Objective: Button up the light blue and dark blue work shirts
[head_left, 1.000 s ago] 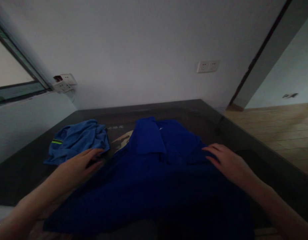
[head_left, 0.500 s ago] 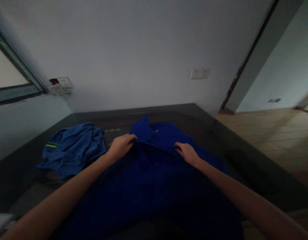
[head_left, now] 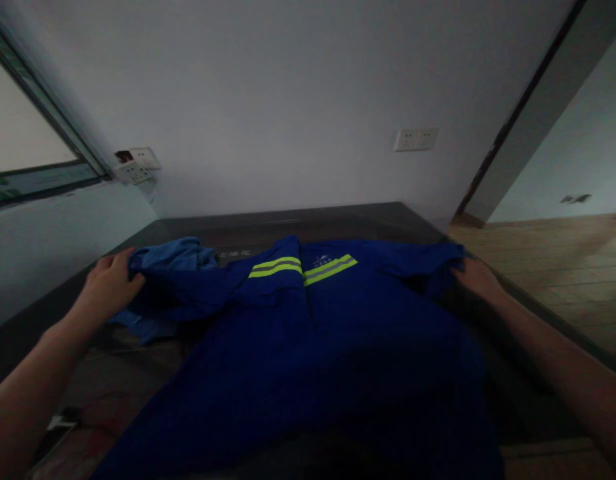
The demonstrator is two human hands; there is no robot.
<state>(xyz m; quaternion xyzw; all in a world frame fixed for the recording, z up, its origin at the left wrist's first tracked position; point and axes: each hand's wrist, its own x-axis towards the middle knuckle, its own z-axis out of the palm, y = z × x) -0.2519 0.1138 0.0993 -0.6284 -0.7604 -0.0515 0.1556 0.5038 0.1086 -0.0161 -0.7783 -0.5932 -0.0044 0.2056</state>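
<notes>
A dark blue work jacket with yellow-green and grey reflective stripes across its chest lies spread over the dark table, its lower part hanging toward me. At the far left, my left hand is closed round the end of one sleeve. My right hand grips the other sleeve's end at the right side; its fingertips are partly behind the cloth. Under the left sleeve, a lighter blue garment lies crumpled and partly covered. A small white print shows on the jacket's chest.
The dark tabletop meets a pale wall with a double socket. More sockets sit by the window at left. Wooden floor lies beyond the table's right edge. A reddish, indistinct surface shows at lower left.
My hands have moved from the collar area far apart to the two sleeve ends. The jacket's upper part now lies opened out, its stripes showing, and its left-side sleeve covers part of the lighter garment.
</notes>
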